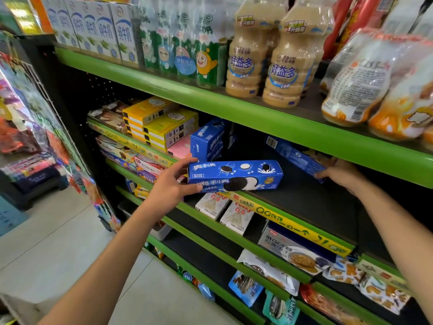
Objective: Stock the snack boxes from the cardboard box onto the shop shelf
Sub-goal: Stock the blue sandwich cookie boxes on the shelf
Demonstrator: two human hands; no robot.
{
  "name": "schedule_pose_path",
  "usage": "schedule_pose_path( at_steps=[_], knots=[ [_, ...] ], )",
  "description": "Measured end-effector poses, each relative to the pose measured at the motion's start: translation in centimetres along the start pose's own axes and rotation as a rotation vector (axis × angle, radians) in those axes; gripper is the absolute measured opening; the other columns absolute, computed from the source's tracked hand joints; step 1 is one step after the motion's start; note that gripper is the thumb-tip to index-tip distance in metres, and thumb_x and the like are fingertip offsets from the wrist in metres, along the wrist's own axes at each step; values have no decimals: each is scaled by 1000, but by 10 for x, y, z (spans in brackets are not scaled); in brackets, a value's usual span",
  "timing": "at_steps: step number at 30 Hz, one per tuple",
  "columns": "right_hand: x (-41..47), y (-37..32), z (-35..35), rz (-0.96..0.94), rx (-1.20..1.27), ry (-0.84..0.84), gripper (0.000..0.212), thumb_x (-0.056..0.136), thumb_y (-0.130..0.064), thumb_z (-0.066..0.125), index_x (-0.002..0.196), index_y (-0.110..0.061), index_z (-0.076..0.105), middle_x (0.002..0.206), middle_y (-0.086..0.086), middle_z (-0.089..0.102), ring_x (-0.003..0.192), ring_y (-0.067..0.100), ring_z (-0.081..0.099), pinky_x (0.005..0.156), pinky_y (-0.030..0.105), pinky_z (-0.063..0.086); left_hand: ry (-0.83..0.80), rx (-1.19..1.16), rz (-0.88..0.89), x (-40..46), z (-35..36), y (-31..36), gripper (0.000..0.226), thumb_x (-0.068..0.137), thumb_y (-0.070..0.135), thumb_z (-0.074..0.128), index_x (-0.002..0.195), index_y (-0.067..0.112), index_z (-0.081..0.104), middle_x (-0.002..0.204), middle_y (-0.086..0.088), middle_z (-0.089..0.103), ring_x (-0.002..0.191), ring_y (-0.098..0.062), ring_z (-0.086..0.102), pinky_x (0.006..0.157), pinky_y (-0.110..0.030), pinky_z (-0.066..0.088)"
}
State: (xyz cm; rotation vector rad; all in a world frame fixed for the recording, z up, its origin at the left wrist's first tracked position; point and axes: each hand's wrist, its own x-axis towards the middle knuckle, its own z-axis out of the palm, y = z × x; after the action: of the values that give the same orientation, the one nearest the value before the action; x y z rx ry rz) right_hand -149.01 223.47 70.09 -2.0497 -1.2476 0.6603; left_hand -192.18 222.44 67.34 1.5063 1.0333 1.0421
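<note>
Gripping a long blue cookie box (235,175) by its left end, the left hand (172,186) has thumb under the front face and fingers (185,163) curled over the top, clamped on the carton. Box lies lengthwise at the front edge of the middle shelf (311,202), printed w/ white "奥利奥" lettering and black-and-white sandwich cookie pics. Left arm stretches up from bottom left, wrist roughly straight.

Right hand (339,175) is further back toward the shelf's right side, fingers wrapped on the lower end of a 2nd blue box (295,156), which is tilted, barcode visible at its upper left end. Right forearm comes in from the right edge.

Behind the first box, a 3rd blue box (207,139) of the same brand stands upright near the shelf's rear left. Left of it: a pink pack (180,146) and stacked yellow boxes (159,123). Shelf's front edge carries a yellow strip (293,221) reading "QQ".

Upper shelf: beige bottles (283,73) labelled "好益多", milk cartons (103,31) marked "纯牛奶". Below: white stick-biscuit boxes (225,207) w/ "百奇".
</note>
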Motion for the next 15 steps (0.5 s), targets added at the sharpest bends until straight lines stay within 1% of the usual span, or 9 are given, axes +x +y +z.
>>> schedule_pose_path(
  at_steps=[1, 2, 3, 5, 7, 9, 12, 15],
  knots=[
    [-8, -3, -1, -17, 18, -28, 43, 74, 7, 73, 109, -15, 61, 115, 3, 57, 103, 21, 53, 78, 25, 37, 1, -1, 0, 0, 0, 1, 62, 75, 12, 81, 120, 46, 58, 126, 8, 58, 118, -8, 55, 96, -49, 51],
    [-15, -4, -3, -36, 29, -39, 47, 71, 11, 73, 106, -17, 59, 111, 4, 58, 98, 19, 51, 71, 24, 35, 0, 2, 2, 1, 0, 1, 62, 75, 11, 81, 120, 45, 57, 126, 7, 59, 118, -9, 55, 97, -49, 51],
    [-23, -4, -4, -46, 29, -38, 50, 67, 14, 73, 105, -16, 59, 109, 6, 58, 95, 18, 51, 68, 24, 34, -1, 6, 6, 2, 0, 1, 62, 75, 11, 81, 121, 45, 57, 125, 7, 59, 118, -9, 56, 97, -48, 51],
    [-38, 2, -7, -55, 10, -41, 61, 61, 19, 72, 109, -15, 56, 108, 7, 57, 96, 20, 51, 67, 26, 34, -8, 4, 17, 3, -1, 1, 62, 75, 8, 81, 119, 45, 58, 125, 8, 59, 117, -8, 56, 95, -45, 52],
    [-51, 13, -11, -82, -17, -53, 69, 58, 22, 72, 109, -21, 54, 107, 4, 59, 96, 22, 53, 65, 25, 35, -24, -13, 28, 4, -2, -1, 63, 74, 5, 80, 117, 45, 59, 124, 7, 60, 116, -8, 58, 89, -38, 56],
    [-65, 24, -14, -107, -30, -36, 72, 58, 20, 74, 109, -27, 54, 107, 2, 60, 93, 20, 54, 66, 23, 36, -57, -26, 36, 4, -5, -2, 64, 73, 0, 79, 117, 42, 60, 123, 7, 62, 115, -11, 60, 84, -32, 58],
    [-78, 32, -16, -144, -46, 7, 74, 59, 17, 77, 109, -32, 53, 107, 0, 61, 91, 17, 55, 68, 23, 37, -92, -18, 46, 4, -7, -6, 65, 71, -6, 79, 116, 38, 61, 118, 7, 65, 113, -13, 62, 84, -36, 57],
    [-84, 36, -14, -199, -36, 35, 74, 59, 16, 78, 110, -33, 54, 108, -2, 62, 95, 17, 57, 75, 26, 41, -118, -26, 55, 3, -5, -8, 64, 69, -8, 79, 115, 34, 62, 118, 2, 65, 114, -15, 60, 84, -36, 57]
  ],
)
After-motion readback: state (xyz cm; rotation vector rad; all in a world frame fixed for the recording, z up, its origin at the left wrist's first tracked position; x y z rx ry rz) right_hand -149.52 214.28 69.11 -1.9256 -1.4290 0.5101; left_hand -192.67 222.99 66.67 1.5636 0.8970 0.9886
